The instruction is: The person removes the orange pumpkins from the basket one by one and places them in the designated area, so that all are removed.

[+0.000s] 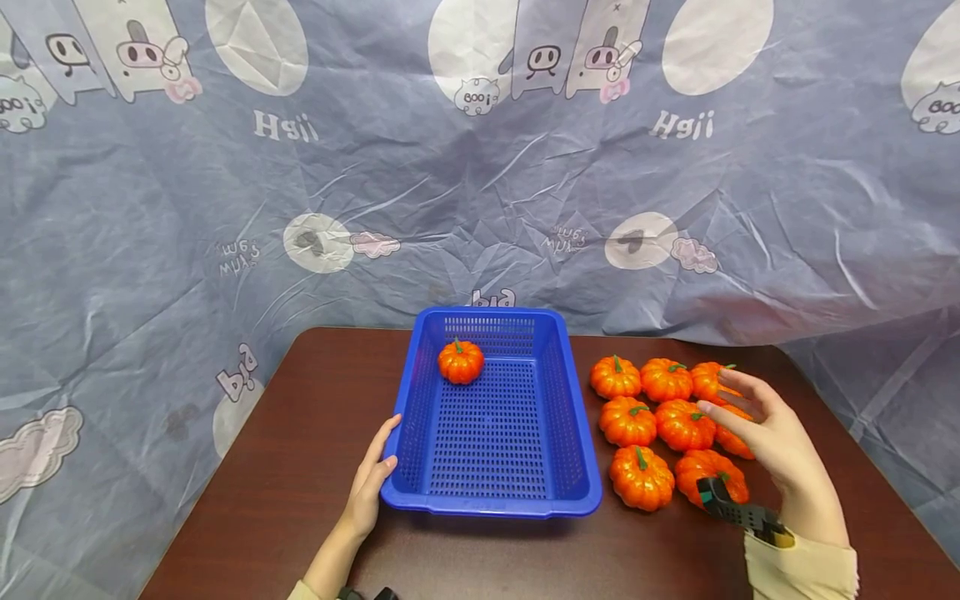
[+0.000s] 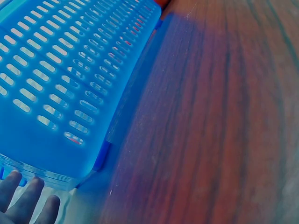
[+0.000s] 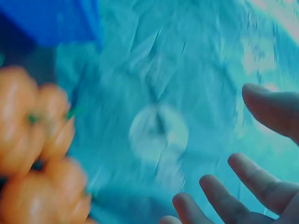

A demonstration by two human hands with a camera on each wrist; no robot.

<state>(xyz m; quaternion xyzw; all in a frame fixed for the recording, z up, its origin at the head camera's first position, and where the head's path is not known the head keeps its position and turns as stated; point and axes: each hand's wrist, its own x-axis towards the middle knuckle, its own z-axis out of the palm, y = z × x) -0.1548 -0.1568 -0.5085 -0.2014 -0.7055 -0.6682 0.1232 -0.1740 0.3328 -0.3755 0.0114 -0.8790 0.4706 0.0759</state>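
Observation:
A blue plastic basket [image 1: 487,506] with slotted walls stands on the dark wooden table. One small orange pumpkin [image 1: 461,362] lies inside it, near the back left corner. My left hand [image 1: 366,483] rests against the basket's left side, thumb at the rim; its fingertips [image 2: 33,184] show beside the wall in the left wrist view. Over the right edge of a group of small pumpkins [image 1: 627,422] hovers my right hand [image 1: 780,442], fingers and thumb spread and nothing held. It partly hides the rightmost pumpkins. In the right wrist view, blurred pumpkins [image 3: 39,196] appear left of the spread fingers.
The pumpkins sit close together in rough rows right of the basket. Bare brown table [image 1: 300,433] shows to the basket's left. A grey-blue printed cloth [image 1: 480,183] hangs behind the table's far edge. A black strap [image 1: 750,512] circles my right wrist.

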